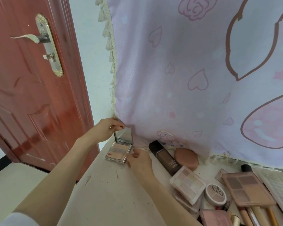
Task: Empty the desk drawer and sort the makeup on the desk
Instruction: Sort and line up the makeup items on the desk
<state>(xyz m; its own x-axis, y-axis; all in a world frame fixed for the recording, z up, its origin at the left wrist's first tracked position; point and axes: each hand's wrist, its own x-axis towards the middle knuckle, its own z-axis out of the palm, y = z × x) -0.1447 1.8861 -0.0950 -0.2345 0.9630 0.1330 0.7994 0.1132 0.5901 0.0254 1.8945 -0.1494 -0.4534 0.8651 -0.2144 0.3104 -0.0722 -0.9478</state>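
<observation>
A small clear compact palette (118, 152) lies open at the far left of the white desk (104, 190), its mirrored lid (124, 136) standing upright. My left hand (107, 128) pinches the top edge of that lid. My right hand (138, 159) rests at the palette's right front corner, fingers touching its base. To the right lie a dark foundation bottle (164, 158), a pink sponge (186, 156), a pale eyeshadow palette (187, 184), a round "pipl" compact (216, 192), a brown contour palette (247, 188) and several brushes (258, 216). No drawer is in view.
A lilac cloth with hearts and a tasselled edge (194, 79) hangs behind the desk, its hem touching the desktop. A red door (31, 87) with a metal handle (29, 37) stands to the left. A white textured box (278, 185) sits at the far right.
</observation>
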